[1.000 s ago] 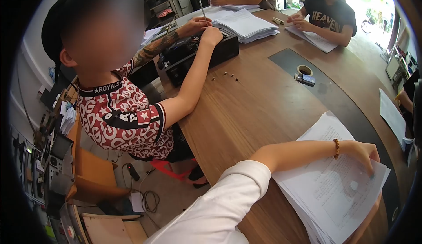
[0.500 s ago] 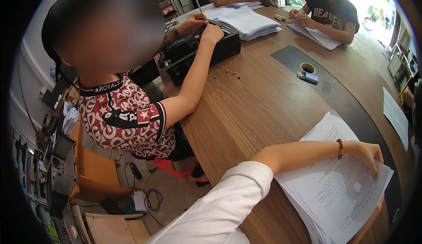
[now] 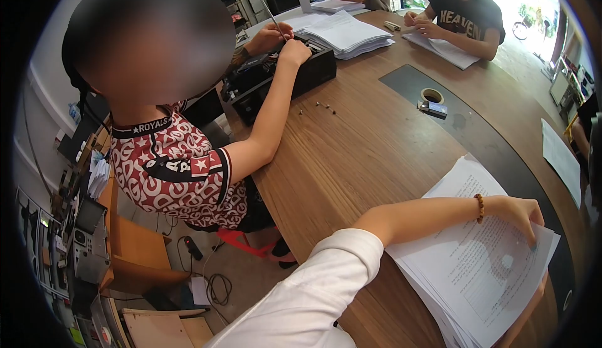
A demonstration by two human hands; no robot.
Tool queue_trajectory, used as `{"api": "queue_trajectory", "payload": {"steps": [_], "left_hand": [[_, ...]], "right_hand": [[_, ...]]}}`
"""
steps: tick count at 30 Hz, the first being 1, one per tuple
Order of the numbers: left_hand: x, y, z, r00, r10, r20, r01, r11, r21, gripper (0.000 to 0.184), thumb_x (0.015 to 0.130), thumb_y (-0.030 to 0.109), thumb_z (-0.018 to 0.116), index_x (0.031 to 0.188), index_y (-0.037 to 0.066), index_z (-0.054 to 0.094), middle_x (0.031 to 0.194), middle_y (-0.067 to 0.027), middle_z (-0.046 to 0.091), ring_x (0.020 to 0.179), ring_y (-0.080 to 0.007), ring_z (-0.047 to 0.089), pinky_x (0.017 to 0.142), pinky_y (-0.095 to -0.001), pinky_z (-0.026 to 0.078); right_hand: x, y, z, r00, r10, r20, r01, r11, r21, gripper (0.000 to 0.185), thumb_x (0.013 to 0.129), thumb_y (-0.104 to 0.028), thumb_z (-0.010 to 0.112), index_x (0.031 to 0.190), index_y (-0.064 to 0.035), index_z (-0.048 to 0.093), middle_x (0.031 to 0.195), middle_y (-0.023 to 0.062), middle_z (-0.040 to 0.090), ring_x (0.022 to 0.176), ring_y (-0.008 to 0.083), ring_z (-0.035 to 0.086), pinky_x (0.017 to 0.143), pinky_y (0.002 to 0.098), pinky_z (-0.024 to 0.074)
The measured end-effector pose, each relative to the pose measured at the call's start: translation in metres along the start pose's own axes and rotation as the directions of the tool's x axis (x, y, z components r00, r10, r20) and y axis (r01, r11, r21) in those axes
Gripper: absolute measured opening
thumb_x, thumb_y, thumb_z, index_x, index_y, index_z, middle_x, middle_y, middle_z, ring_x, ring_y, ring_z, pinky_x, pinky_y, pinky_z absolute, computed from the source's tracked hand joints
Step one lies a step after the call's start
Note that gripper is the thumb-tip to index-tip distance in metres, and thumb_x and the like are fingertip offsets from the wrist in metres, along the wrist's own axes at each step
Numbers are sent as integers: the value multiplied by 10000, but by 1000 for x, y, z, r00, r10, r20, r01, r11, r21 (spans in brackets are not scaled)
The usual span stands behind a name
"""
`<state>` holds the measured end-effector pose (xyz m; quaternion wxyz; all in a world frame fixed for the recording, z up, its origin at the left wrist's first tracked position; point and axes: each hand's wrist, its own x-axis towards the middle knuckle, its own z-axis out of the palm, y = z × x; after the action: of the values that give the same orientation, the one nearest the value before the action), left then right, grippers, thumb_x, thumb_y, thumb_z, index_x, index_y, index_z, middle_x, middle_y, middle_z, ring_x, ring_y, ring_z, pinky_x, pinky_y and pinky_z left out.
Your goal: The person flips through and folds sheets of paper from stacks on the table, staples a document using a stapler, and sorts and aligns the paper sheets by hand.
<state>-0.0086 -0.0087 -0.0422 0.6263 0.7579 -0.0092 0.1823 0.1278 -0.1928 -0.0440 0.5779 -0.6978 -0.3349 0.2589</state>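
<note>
A thick stack of printed sheets (image 3: 476, 266) lies fanned out at the lower right of the table. My left hand (image 3: 522, 216) comes from a rolled white sleeve, with a beaded bracelet at the wrist. Its fingers are closed on the upper right corner of the stack, one fingertip pressing the top page. My right hand (image 3: 530, 313) shows only partly along the stack's lower right edge. It grips the sheets from that side, and most of its fingers are hidden behind the paper.
At left, a co-worker uses a screwdriver (image 3: 266, 9) on a black computer case (image 3: 320, 72). Screws lie near it. A tape roll (image 3: 431, 96) and small blue box (image 3: 433, 109) sit on the dark inlay. Paper piles (image 3: 345, 33) and other people are farther back.
The view has shifted slightly. The co-worker's screwdriver leans more to the left. Both my hands keep nearly the same hold on the sheets.
</note>
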Motion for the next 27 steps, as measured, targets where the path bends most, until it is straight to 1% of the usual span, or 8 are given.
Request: {"api": "queue_trajectory", "payload": {"steps": [6,11,16,19,20,22,26,27], "left_hand": [[1,-2,2,1000,-4,-3,4,1000,-17,309,619,211,715,832,-6,661,832,-137,639,637,-199,611,557,-220,453],[-8,9,3,999,-50,1,50,997,-67,309,614,170,702,861,-5,642,799,-93,635,679,-141,598,605,-238,479],[-3,3,5,993,49,106,-32,987,-158,535,648,94,666,1149,43,483,946,-109,600,830,-143,566,730,-245,462],[-2,6,8,990,47,133,-21,981,-195,579,666,100,667,1203,61,455,1001,-132,584,881,-159,557,780,-261,446],[1,-5,6,988,50,147,-35,994,-108,585,670,122,669,1210,62,452,1022,-138,576,906,-164,549,798,-267,436],[4,-13,5,981,66,182,-63,998,-26,591,674,144,670,1216,62,450,1042,-144,568,930,-169,541,816,-273,426],[2,-11,11,982,-49,182,25,991,132,604,676,219,673,1216,60,453,1095,-148,544,983,-194,518,850,-298,402],[2,-12,11,982,-76,175,47,985,165,613,675,236,673,1218,60,449,1124,-150,528,1011,-210,504,864,-319,394]], "right_hand": [[1,5,-1,999,-48,25,48,998,-33,393,826,-190,484,1144,39,447,1028,144,533,857,206,554,700,279,473],[-5,7,-5,995,-101,15,101,994,-46,336,839,-144,462,1117,45,472,1054,135,529,905,202,545,740,271,458],[-11,5,11,977,-215,13,215,968,-127,286,853,-97,439,1091,51,496,1081,125,524,952,199,535,781,262,443],[-5,14,4,939,-333,80,338,859,-384,286,827,-88,475,1076,46,520,1121,163,499,1010,227,508,812,276,425],[-4,17,1,942,-334,42,322,857,-401,286,827,-88,475,1076,46,520,1121,163,499,1010,227,508,812,276,425],[-3,22,-4,855,-491,168,493,671,-554,285,803,-86,504,1071,2,546,1137,188,489,1000,257,512,817,310,425],[4,26,-19,852,-506,132,484,669,-563,260,815,-103,508,1062,-44,568,1130,170,505,971,251,527,799,300,434],[6,23,-20,866,-496,61,462,748,-477,247,825,-114,501,1053,-50,574,1113,147,522,956,233,535,777,291,442]]}}
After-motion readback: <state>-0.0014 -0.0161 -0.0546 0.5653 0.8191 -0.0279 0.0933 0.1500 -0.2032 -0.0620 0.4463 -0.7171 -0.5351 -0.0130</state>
